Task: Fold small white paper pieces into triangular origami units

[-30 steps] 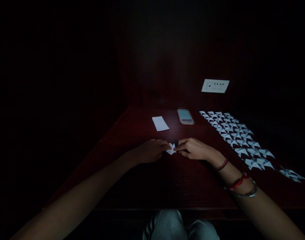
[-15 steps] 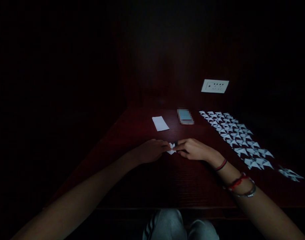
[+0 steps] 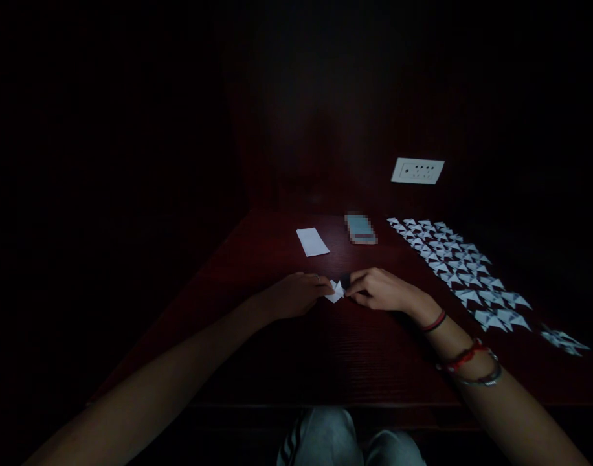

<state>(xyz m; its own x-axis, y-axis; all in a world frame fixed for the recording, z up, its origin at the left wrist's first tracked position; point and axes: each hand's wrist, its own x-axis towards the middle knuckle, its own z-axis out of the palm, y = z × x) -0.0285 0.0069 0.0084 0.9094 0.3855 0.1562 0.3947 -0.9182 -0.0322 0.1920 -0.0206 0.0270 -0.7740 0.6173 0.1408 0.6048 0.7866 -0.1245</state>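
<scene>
A small piece of folded white paper [image 3: 335, 292] with pointed flaps lies low over the middle of the dark red table. From its left side my left hand [image 3: 303, 291] grips it, fingers pressed together on the edge. My right hand [image 3: 377, 289] is at the paper's right corner, thumb and forefinger closed in a pinch there; the fingertips are small and dim. Beyond my hands lies a stack of white paper sheets [image 3: 313, 242]. Many folded paper cranes [image 3: 461, 265] stand in rows on the right.
A phone-like object [image 3: 360, 228], blurred out, rests behind the paper stack. One folded piece [image 3: 564, 341] sits apart from the rows, near the right side. A white wall socket [image 3: 417, 171] is on the back wall. The table's front edge [image 3: 257, 406] runs above my knees.
My right fingers have shifted slightly right, from the middle of the folded paper to its right corner. More of the paper shows now. My left hand keeps its grip.
</scene>
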